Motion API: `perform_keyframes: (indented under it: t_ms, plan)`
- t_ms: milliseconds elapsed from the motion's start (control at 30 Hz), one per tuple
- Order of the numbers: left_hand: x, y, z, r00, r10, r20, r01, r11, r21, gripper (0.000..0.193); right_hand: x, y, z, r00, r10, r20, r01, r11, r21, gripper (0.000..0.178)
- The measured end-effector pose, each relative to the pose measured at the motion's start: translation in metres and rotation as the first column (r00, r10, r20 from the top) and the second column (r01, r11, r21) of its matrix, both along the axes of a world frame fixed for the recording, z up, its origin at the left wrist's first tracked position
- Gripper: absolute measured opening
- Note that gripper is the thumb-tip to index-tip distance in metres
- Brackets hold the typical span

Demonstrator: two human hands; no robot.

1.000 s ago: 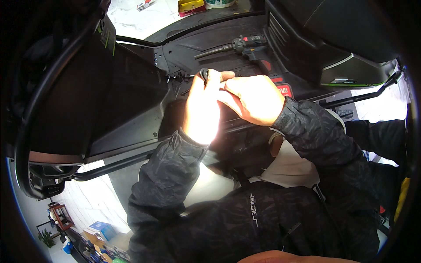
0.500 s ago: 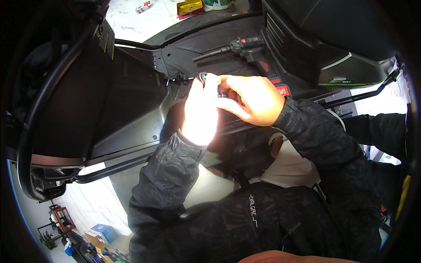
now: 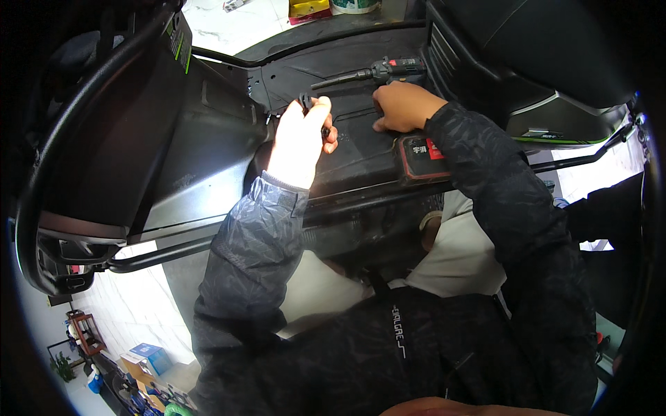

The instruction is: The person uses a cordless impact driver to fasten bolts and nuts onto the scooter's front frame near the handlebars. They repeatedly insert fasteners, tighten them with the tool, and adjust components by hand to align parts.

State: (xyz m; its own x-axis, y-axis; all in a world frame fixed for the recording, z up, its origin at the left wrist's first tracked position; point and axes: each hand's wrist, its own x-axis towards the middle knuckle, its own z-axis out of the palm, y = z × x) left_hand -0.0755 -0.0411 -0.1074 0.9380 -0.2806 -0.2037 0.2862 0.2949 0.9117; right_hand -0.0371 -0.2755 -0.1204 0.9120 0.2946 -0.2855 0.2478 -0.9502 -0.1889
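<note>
My left hand (image 3: 297, 142), brightly lit, is closed around a small black part (image 3: 305, 102) that pokes up past its thumb. Another dark bit (image 3: 325, 132) shows among the curled fingers; the exact kind of either is unclear. My right hand (image 3: 409, 106) wraps round the handle of a cordless power drill (image 3: 404, 66), which lies on the black floor panel with a long dark bit pointing left. The drill's red and black battery (image 3: 420, 158) shows below that hand. Most of the handle is hidden by the fingers.
Black moulded panels rise on the left (image 3: 208, 118) and right (image 3: 520, 69), with a bent black tube frame (image 3: 76, 132) at far left. Beyond the floor panel stand a yellow and red tray (image 3: 309, 10) and a white-green tub (image 3: 354, 5). Boxes (image 3: 149, 360) sit lower left.
My right hand has left the left hand and moved right onto the drill handle. My left hand keeps the black part and has shifted slightly left and up.
</note>
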Motion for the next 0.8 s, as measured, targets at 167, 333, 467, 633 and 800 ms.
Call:
perform_keyframes:
  t_ms: [167, 333, 467, 633, 800]
  plan:
    - [-0.008, -0.005, 0.006, 0.996, -0.068, 0.059, 0.056, 0.979, 0.196, 0.014, 0.007, 0.012, -0.014, 0.997, 0.023, -0.072, -0.028, 0.997, -0.07, 0.026]
    - [-0.013, -0.006, 0.013, 0.988, -0.114, 0.104, 0.083, 0.96, 0.267, 0.015, -0.011, 0.005, 0.024, 0.975, 0.071, 0.211, -0.16, 0.885, 0.438, 0.022]
    - [-0.018, -0.006, 0.011, 0.974, -0.159, 0.16, 0.104, 0.945, 0.309, 0.011, -0.048, 0.009, 0.063, 0.958, -0.11, 0.264, -0.132, 0.65, 0.749, 0.026]
    - [-0.022, -0.011, 0.009, 0.925, -0.268, 0.269, 0.184, 0.937, 0.298, 0.011, -0.069, 0.023, 0.072, 0.928, -0.089, 0.361, -0.242, 0.592, 0.769, 0.023]
    - [-0.024, -0.01, 0.011, 0.918, -0.318, 0.237, 0.249, 0.927, 0.281, 0.017, -0.065, 0.019, 0.067, 0.909, -0.05, 0.414, -0.303, 0.602, 0.738, 0.021]
